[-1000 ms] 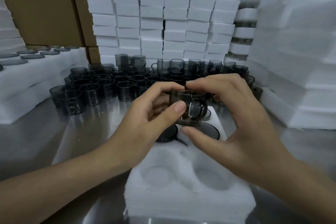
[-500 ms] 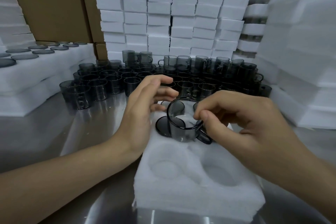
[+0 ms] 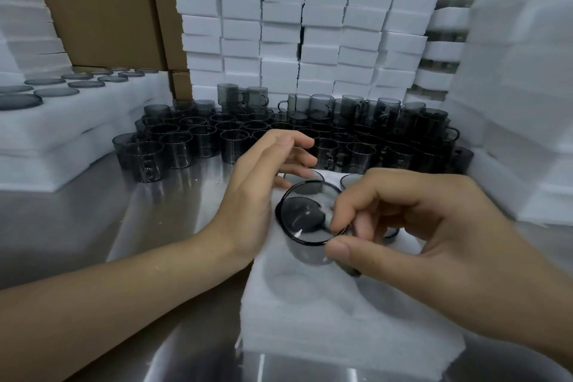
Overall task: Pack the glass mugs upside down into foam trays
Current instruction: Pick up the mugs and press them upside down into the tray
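Right hand point(image 3: 418, 226): I see thumb and fingers pinching the mug point(image 3: 305, 226) (tilted) over the foam tray point(image 3: 341, 319).
Left hand point(image 3: 257, 189): fingers loose, beside the mug.

The left hand point(image 3: 257, 195) and right hand point(image 3: 434, 226) are bare, forearms point(image 3: 124, 288) unsleeved.

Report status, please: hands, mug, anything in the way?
Left hand open beside mug. Right hand pinches mug rim, mug tilted over foam tray, not yet inverted. Near pockets free, nothing blocking.
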`<control>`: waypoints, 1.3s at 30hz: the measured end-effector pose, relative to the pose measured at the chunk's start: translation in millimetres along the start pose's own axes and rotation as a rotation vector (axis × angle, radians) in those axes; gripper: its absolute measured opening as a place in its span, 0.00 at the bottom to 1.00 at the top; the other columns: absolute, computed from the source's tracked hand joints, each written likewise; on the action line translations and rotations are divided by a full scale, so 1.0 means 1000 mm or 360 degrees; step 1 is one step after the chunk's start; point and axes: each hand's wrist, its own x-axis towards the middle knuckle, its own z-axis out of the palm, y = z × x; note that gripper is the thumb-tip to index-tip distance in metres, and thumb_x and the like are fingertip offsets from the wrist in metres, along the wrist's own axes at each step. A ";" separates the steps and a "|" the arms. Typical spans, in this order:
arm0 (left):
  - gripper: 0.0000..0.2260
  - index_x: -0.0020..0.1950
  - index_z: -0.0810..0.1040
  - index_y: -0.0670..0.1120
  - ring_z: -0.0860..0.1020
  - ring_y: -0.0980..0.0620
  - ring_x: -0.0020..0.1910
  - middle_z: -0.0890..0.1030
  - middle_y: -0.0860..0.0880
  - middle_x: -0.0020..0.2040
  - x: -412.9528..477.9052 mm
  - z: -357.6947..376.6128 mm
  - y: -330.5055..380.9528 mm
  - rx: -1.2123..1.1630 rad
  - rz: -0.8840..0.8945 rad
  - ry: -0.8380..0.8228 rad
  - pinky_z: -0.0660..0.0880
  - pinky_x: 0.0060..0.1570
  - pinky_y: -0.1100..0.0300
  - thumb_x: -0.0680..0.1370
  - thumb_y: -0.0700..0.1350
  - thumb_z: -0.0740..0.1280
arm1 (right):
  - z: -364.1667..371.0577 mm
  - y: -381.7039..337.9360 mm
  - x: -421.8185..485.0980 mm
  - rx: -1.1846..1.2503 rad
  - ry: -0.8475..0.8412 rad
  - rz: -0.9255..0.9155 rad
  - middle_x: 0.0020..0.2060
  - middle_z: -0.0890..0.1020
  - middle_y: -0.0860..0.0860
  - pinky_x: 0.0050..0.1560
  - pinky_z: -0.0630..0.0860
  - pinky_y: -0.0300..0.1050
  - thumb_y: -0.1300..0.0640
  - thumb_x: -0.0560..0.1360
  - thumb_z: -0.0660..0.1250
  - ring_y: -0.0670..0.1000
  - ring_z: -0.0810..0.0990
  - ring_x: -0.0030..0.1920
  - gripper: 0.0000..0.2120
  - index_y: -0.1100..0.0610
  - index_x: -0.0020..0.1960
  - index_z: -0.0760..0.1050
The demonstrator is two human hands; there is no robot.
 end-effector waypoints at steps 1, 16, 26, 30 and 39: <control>0.17 0.58 0.82 0.47 0.84 0.49 0.51 0.85 0.44 0.52 0.001 0.000 0.000 -0.0008 -0.0008 -0.0006 0.75 0.58 0.44 0.82 0.55 0.58 | 0.001 -0.001 -0.001 0.0058 -0.0027 0.0014 0.34 0.82 0.49 0.39 0.77 0.37 0.53 0.73 0.80 0.50 0.82 0.34 0.05 0.50 0.46 0.84; 0.16 0.57 0.83 0.51 0.83 0.53 0.48 0.85 0.47 0.52 0.004 0.000 -0.001 -0.0005 -0.0028 -0.0053 0.71 0.48 0.59 0.81 0.55 0.59 | 0.004 -0.003 -0.001 0.0318 -0.0296 0.0136 0.34 0.82 0.49 0.41 0.80 0.44 0.56 0.75 0.80 0.45 0.81 0.36 0.06 0.51 0.48 0.84; 0.15 0.57 0.83 0.53 0.83 0.54 0.48 0.85 0.47 0.52 0.002 0.001 0.000 0.0020 -0.0011 -0.0057 0.71 0.50 0.58 0.82 0.55 0.58 | -0.004 0.009 0.004 -0.0057 -0.0418 0.0166 0.40 0.83 0.47 0.42 0.75 0.46 0.44 0.75 0.78 0.46 0.80 0.41 0.07 0.45 0.49 0.84; 0.15 0.58 0.83 0.52 0.83 0.52 0.50 0.85 0.46 0.53 0.002 0.000 -0.001 0.0046 -0.0009 -0.0068 0.70 0.52 0.55 0.82 0.55 0.58 | 0.000 0.017 0.001 -0.0328 -0.0291 0.0025 0.53 0.81 0.39 0.51 0.73 0.31 0.38 0.73 0.78 0.46 0.80 0.57 0.21 0.41 0.64 0.80; 0.10 0.57 0.82 0.61 0.84 0.54 0.50 0.85 0.49 0.53 0.000 0.000 0.002 0.0034 0.0022 -0.0087 0.72 0.49 0.62 0.81 0.58 0.63 | 0.005 0.014 -0.002 -0.0547 -0.0431 0.0059 0.63 0.76 0.33 0.71 0.69 0.49 0.30 0.78 0.66 0.44 0.74 0.71 0.27 0.31 0.75 0.70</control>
